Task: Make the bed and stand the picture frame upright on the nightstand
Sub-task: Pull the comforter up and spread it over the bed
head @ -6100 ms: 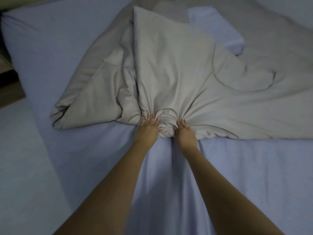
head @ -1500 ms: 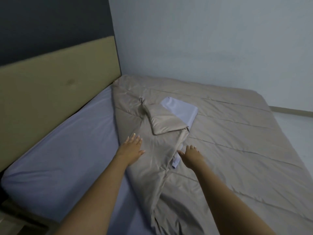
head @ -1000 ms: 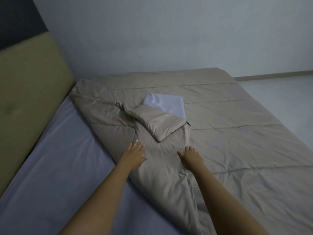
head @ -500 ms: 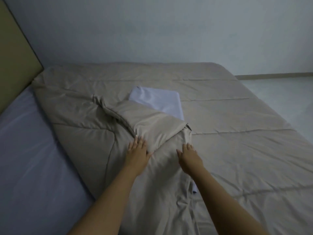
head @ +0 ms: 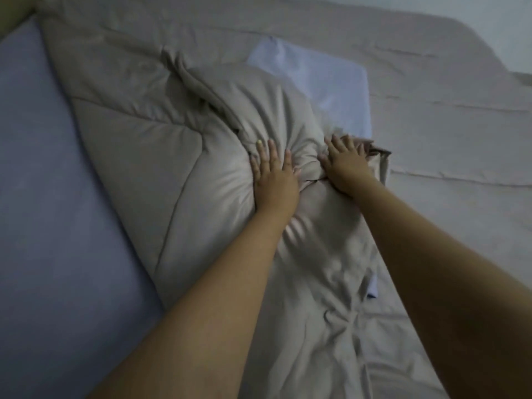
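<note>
Lavender sheet [head: 57, 226] smooth; left hand [head: 275, 180], right hand [head: 345, 165] grip bunched quilted beige duvet [head: 161, 156] fold.

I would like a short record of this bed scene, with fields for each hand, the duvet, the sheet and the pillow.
left hand: on a bunched fold of the duvet, fingers in the cloth
right hand: on the same fold, beside the left
duvet: beige, folded back, wrinkled
sheet: bare on the left side
pillow: pale, partly under the fold

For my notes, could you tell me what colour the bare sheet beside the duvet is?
Pale lavender-blue sheet, seen in the head view.
</note>
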`<action>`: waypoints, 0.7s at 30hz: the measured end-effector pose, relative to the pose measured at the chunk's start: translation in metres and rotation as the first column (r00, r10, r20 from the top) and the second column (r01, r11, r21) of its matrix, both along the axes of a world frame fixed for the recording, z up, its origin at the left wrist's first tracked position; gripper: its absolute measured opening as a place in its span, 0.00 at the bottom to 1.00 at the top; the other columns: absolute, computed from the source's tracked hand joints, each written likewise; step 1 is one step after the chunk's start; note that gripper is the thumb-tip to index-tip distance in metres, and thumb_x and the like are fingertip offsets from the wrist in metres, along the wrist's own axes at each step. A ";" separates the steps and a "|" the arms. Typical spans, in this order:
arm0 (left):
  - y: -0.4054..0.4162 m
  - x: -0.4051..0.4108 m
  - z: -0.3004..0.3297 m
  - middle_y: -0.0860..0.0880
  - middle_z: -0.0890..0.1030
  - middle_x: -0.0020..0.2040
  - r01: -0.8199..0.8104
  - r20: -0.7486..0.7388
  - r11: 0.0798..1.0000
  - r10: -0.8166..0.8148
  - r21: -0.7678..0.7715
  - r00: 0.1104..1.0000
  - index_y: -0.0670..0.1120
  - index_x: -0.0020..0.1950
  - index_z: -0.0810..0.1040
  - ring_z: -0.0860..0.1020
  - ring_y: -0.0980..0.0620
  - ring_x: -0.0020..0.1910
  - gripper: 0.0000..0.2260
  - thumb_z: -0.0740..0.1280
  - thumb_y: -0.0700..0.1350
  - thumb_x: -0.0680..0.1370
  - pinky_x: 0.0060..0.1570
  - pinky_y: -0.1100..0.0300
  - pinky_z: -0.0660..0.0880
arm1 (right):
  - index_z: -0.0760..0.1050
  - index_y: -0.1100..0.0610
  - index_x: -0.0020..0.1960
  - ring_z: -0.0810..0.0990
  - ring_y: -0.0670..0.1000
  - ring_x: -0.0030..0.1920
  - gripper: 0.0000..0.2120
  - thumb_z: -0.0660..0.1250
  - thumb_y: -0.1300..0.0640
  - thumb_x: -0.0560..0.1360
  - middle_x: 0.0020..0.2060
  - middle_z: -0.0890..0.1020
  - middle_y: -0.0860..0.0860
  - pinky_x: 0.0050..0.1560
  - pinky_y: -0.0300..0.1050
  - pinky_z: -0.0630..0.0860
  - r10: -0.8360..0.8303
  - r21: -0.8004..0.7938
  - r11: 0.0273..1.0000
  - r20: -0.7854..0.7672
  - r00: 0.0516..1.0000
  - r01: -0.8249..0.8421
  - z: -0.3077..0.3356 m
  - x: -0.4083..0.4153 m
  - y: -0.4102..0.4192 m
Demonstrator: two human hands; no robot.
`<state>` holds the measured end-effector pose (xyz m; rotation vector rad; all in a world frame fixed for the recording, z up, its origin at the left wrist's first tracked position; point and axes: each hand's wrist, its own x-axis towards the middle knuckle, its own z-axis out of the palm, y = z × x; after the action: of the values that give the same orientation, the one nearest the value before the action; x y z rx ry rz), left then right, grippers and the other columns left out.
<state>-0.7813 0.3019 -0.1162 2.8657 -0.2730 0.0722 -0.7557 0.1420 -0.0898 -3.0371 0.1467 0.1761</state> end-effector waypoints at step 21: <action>0.423 -0.190 0.032 0.36 0.79 0.60 0.256 0.010 0.901 -0.277 0.350 0.961 0.35 0.58 0.80 0.78 0.36 0.60 0.24 0.57 0.51 0.76 0.55 0.41 0.76 | 0.67 0.60 0.71 0.62 0.55 0.74 0.31 0.37 0.49 0.78 0.71 0.68 0.58 0.73 0.53 0.54 0.002 0.266 0.964 -0.023 1.000 0.004 0.013 -0.230 0.406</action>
<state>-0.9717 0.7253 -0.0845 3.1413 -0.7594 0.0630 -0.9858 0.5484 -0.0765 -2.7678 0.1154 0.2125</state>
